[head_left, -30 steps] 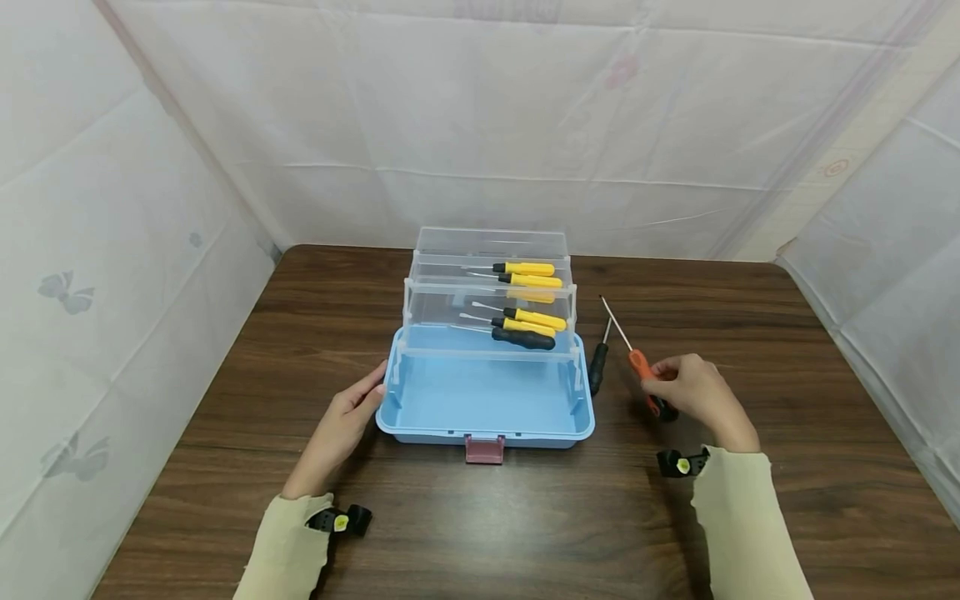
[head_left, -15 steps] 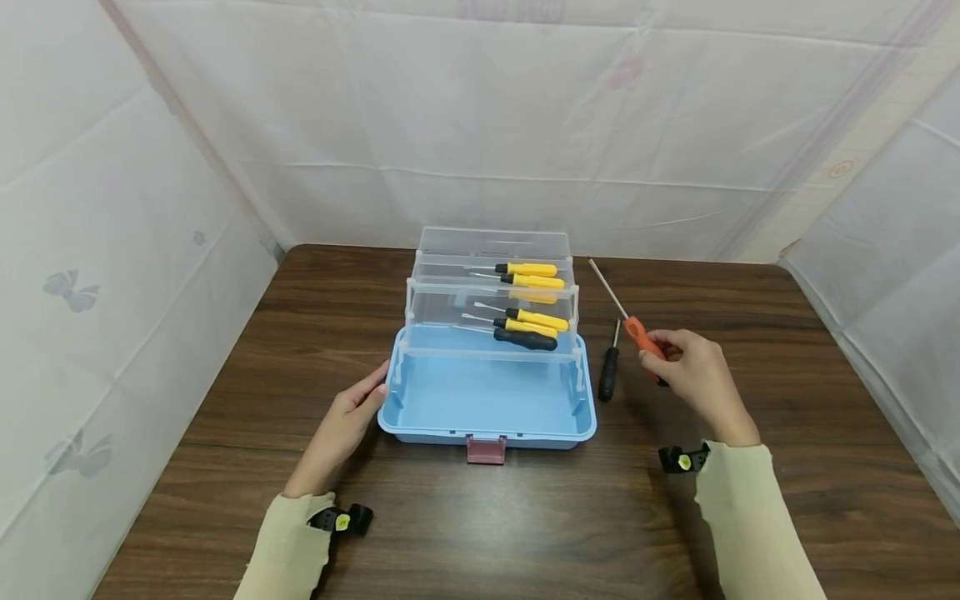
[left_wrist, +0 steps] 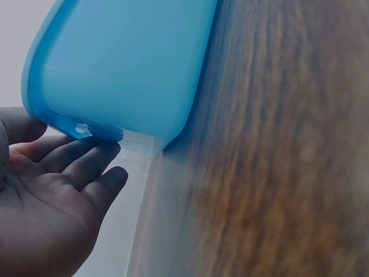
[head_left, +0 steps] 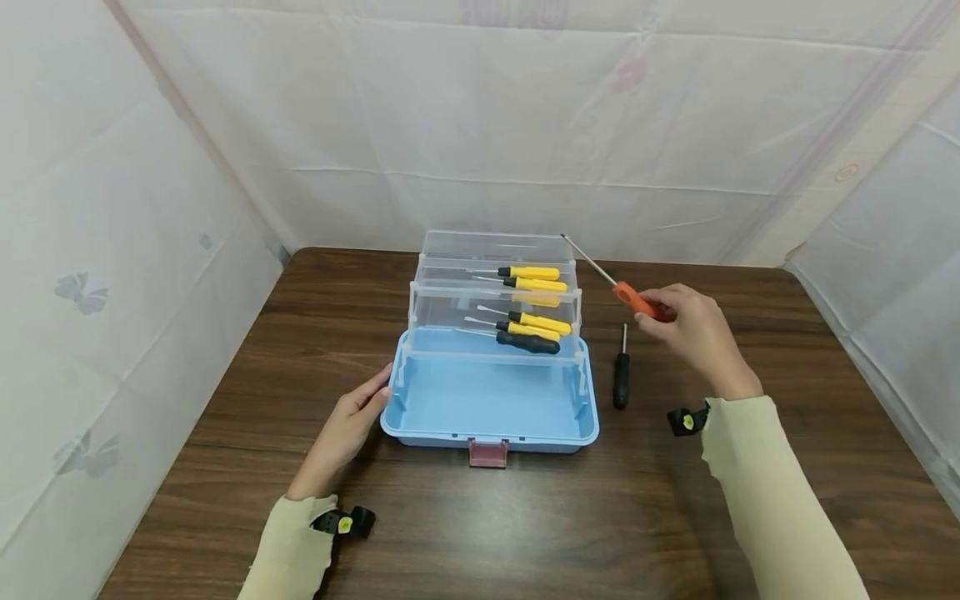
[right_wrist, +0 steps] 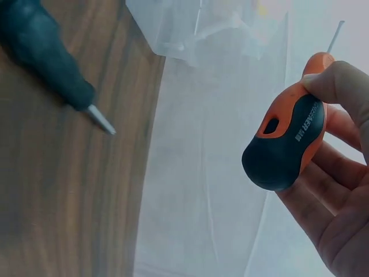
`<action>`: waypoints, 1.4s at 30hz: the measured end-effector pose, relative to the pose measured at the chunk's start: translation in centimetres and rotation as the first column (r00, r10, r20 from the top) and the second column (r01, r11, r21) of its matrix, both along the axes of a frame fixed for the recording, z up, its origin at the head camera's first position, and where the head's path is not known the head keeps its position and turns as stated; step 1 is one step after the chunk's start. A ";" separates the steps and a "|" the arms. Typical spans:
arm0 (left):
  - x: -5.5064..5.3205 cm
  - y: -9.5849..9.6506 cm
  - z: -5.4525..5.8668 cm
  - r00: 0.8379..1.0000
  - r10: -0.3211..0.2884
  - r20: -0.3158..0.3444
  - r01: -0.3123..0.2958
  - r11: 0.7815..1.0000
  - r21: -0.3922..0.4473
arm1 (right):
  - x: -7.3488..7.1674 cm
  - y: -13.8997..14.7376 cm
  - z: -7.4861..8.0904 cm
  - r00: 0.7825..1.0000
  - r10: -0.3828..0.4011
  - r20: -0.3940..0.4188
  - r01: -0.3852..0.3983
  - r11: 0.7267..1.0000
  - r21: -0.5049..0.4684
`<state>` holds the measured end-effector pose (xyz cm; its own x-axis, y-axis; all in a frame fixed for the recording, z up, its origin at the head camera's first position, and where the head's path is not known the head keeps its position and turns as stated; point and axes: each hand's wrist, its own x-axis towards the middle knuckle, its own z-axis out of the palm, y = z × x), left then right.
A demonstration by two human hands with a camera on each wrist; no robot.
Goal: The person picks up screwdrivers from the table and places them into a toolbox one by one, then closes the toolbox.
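Observation:
My right hand [head_left: 690,333] pinches the orange and black handle of a screwdriver [right_wrist: 291,124] between thumb and fingers, raised above the table. Its shaft slants up and left, the tip overlapping the back right corner of the clear trays in the head view. A light blue toolbox [head_left: 487,437] stands with its clear tiers [head_left: 495,233] unfolded. My left hand [head_left: 341,433] rests against the box's left side with loosely extended fingers [left_wrist: 95,161]. Several yellow-handled screwdrivers [head_left: 536,322] and a black-handled one [head_left: 528,342] lie in the tiers.
A short black-handled screwdriver [head_left: 622,379] lies on the wooden table [head_left: 480,533] just right of the toolbox. The box's pink latch [head_left: 487,454] hangs at its front. White sheeting [head_left: 480,125] rises behind the table and at both sides.
My right hand has lifted the orange screwdriver off the table and carried it up and left, toward the tiers. The short black screwdriver has turned and shifted slightly right. The left hand stays put.

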<state>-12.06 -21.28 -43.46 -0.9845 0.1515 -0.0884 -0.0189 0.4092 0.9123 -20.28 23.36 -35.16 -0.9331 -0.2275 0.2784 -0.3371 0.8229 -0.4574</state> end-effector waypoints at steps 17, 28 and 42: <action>0.3 -0.2 -0.4 1.000 0.016 0.024 -0.015 1.000 -0.022 | -4.9 -4.2 2.9 0.995 0.079 -0.069 -0.068 0.987 0.149; 0.3 -0.1 -0.3 1.000 0.005 -0.001 -0.005 1.000 -0.008 | -7.1 -7.5 4.0 0.990 0.132 -0.039 -0.122 0.971 0.206; 0.2 0.1 0.0 1.000 0.000 -0.012 0.000 1.000 0.006 | -9.1 -10.3 3.8 0.988 0.157 -0.016 -0.150 0.964 0.222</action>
